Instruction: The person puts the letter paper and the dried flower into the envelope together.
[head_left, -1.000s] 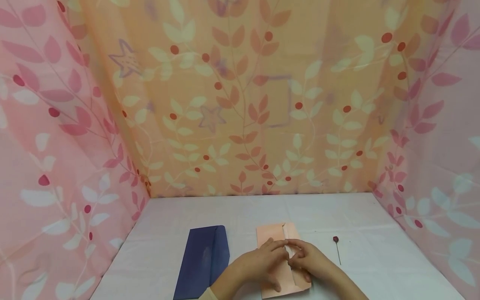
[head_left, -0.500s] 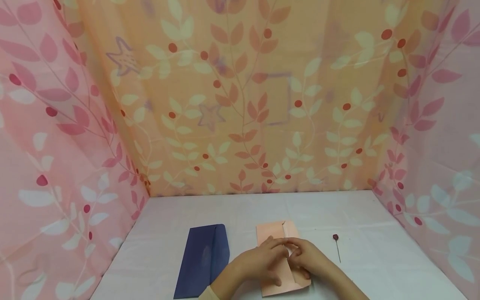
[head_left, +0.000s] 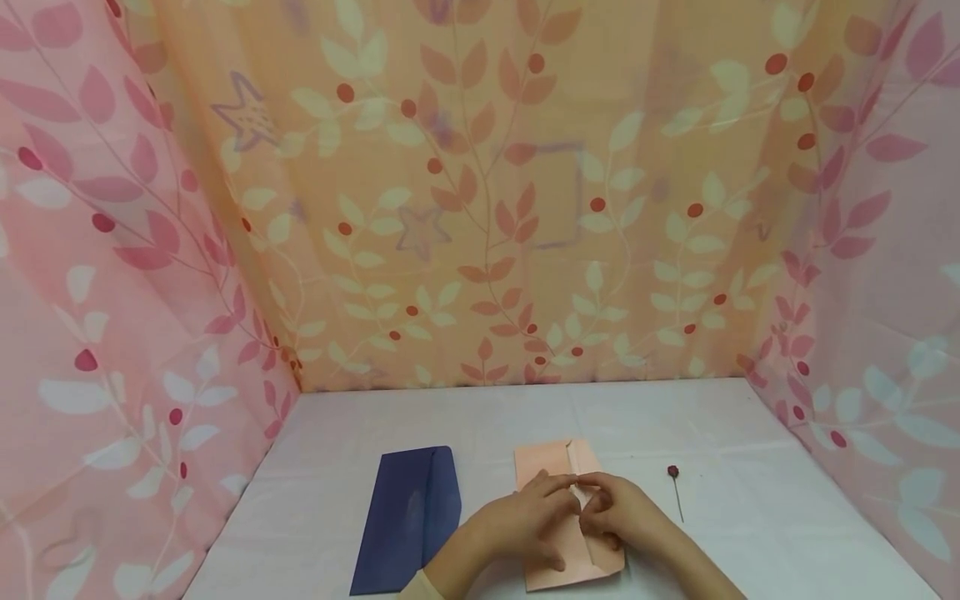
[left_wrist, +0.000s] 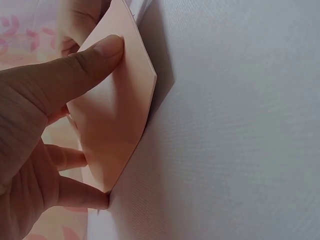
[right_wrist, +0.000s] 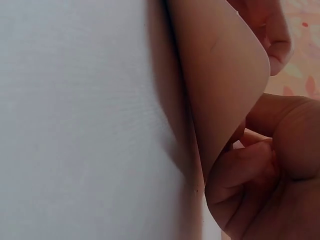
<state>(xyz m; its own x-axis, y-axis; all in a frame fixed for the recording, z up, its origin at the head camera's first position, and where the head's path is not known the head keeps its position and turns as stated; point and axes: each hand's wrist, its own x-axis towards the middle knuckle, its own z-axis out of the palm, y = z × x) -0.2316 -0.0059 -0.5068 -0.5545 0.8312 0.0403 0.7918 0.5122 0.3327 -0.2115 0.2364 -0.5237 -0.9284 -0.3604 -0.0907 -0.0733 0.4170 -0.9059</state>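
Note:
A peach-coloured paper envelope (head_left: 542,457) lies on the table with its flap to the right. My left hand (head_left: 521,527) rests across its middle. In the left wrist view, its thumb presses on the paper (left_wrist: 112,115), and other fingertips touch the far edge. My right hand (head_left: 628,512) is at the flap side, with curled fingers and thumb pinching the edge of the flap (right_wrist: 225,75), seen raised in the right wrist view. The fingertips of both hands meet over the envelope and hide part of the flap's fold.
A dark blue envelope (head_left: 397,521) lies to the left, its flap also on the right side. Right of my hands lies a small dark red flower on a thin stem (head_left: 672,472). Floral cloth (head_left: 480,250) surrounds the white table (head_left: 420,417) at the back and sides.
My right hand has shifted very slightly at the flap. Otherwise the hands, both envelopes and the flower hold their places; the head view moves a little.

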